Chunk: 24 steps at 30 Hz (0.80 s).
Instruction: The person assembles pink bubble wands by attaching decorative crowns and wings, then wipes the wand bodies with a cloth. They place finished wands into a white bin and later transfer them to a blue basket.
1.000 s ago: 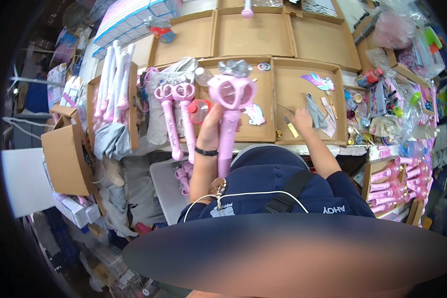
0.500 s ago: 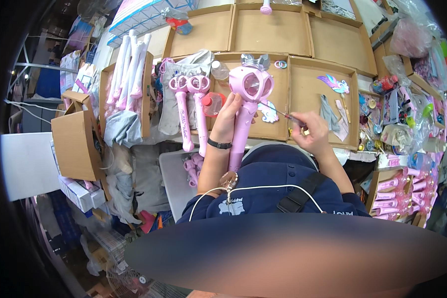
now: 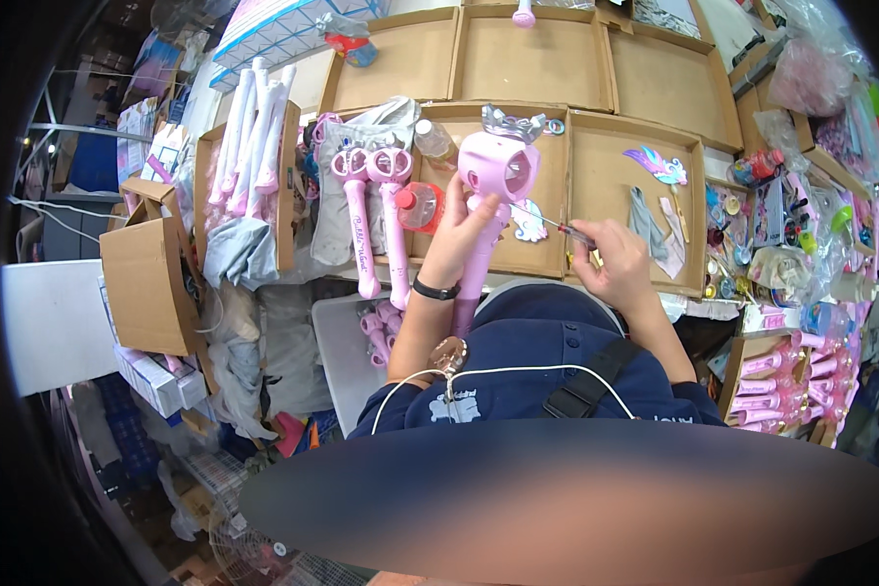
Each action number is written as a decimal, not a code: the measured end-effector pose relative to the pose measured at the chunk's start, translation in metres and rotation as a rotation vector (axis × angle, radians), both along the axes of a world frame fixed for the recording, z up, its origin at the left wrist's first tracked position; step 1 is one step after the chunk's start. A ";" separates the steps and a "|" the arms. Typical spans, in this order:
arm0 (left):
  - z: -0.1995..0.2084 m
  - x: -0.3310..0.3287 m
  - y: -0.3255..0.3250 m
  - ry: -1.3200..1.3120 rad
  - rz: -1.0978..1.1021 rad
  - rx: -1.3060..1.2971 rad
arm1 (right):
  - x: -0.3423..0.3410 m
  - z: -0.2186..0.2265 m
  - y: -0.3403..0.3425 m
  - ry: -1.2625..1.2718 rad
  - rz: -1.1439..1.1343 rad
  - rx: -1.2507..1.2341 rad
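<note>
Left hand point(image 3: 461, 234): closed round pink toy wand point(image 3: 488, 210), held upright above cardboard tray point(image 3: 547, 256) | Right hand point(image 3: 617, 264): pinching small screwdriver point(image 3: 562, 227), tip at wand head | Risk: tip may slip, scratching plastic, if wand twists.

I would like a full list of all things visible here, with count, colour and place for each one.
pink plastic toy wand with silver crown: one, pink, upright in the left hand at centre
thin screwdriver: one, dark handle, in the right hand, tip at the wand head
finished pink wands: two, pink, lying left of the held wand
white wand handles: several, white, in the cardboard tray at left
cardboard trays: several, brown, across the bench top
brown cardboard box: one, far left
left hand: grips the wand, black wristband
right hand: grips the screwdriver
</note>
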<state>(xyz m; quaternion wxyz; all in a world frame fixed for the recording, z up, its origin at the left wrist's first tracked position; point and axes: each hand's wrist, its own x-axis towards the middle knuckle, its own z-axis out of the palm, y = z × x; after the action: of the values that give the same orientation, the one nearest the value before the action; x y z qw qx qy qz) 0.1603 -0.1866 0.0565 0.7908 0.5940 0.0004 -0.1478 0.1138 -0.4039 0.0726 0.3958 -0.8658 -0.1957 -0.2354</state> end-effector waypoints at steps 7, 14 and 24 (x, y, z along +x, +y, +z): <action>-0.002 0.003 -0.003 -0.356 0.008 0.452 | 0.001 -0.008 -0.008 0.442 0.060 0.262; -0.007 0.001 -0.004 -0.344 0.029 0.426 | 0.002 -0.021 -0.001 0.770 -0.018 0.570; -0.008 0.014 0.016 0.081 -0.039 -0.179 | -0.007 0.001 0.014 0.062 -0.020 0.272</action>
<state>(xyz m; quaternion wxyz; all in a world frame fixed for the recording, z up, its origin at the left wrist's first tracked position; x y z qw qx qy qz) 0.1744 -0.1707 0.0484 0.8370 0.5143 0.0076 -0.1866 0.1069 -0.3895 0.0736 0.5131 -0.8129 -0.1410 -0.2367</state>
